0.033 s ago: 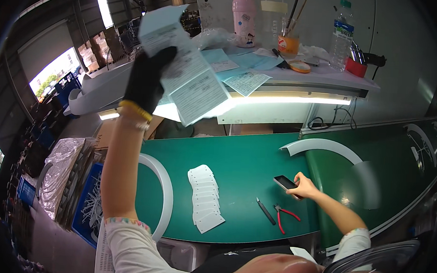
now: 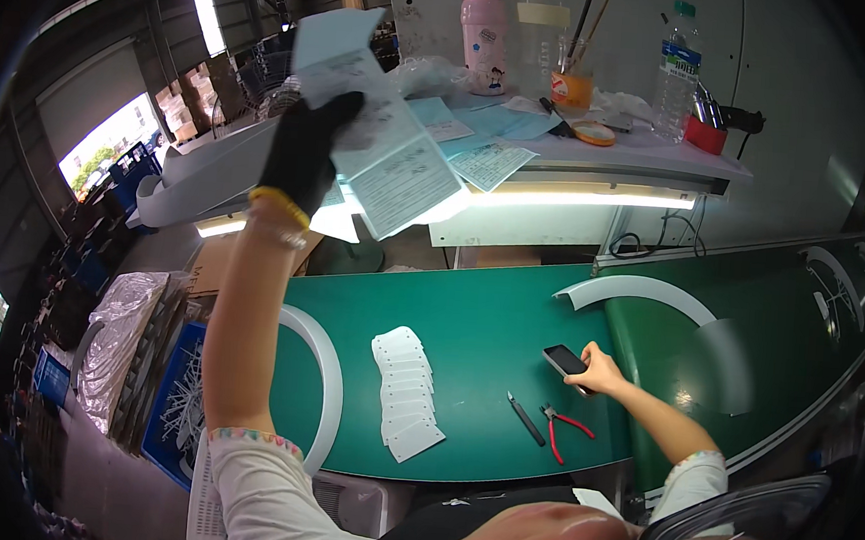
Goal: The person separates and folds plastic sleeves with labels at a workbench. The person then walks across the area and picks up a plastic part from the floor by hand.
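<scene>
The gloved left hand (image 2: 306,148) is raised far left, grasping a bundle of papers (image 2: 386,143) above it. The right hand (image 2: 600,371) grips a phone (image 2: 566,360) on the green table (image 2: 489,323).

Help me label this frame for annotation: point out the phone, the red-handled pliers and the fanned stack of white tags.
phone (image 2: 565,360), head view, on its dark screen.
red-handled pliers (image 2: 563,429), head view, where the handles meet the jaws.
fanned stack of white tags (image 2: 405,389), head view, mid-stack on a tag's face.
</scene>
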{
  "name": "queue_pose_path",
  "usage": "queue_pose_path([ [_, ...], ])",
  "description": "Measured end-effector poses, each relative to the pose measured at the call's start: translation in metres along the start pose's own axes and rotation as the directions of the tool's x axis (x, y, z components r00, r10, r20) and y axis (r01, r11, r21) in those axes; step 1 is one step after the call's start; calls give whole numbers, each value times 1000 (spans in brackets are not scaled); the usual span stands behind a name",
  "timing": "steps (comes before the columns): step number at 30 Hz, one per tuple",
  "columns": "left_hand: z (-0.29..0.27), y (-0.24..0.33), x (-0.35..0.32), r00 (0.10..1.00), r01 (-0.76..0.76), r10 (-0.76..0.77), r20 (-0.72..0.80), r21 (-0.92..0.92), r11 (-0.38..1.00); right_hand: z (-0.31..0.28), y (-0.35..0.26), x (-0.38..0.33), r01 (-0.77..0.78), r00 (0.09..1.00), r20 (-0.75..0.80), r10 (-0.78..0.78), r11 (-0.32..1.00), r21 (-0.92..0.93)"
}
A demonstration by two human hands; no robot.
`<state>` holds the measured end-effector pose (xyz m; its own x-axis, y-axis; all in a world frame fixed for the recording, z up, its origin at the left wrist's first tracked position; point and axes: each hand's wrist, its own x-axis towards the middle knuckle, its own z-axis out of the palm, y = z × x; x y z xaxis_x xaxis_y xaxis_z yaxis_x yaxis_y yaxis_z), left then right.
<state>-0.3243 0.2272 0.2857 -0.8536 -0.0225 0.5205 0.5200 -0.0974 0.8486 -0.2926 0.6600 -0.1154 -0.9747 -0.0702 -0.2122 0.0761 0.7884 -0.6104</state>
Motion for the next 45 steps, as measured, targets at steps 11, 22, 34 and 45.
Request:
queue_pose_path([
  [11,6,-29,44,994,102,-103,42,33,994,54,28,19,52,997,-30,-70,911,-409],
  [22,-10,-37,52,930,276,-271,248,17,961,-237,-306,-26,659,57,-269,-961,238,-713],
  [34,-20,-45,61,889,324,-379,257,233,917,-252,-382,48,546,637,57,-769,398,-737],
  [45,-14,-41,58,891,318,-374,259,234,919,-331,-387,102,624,530,-319,-786,616,-480],
])
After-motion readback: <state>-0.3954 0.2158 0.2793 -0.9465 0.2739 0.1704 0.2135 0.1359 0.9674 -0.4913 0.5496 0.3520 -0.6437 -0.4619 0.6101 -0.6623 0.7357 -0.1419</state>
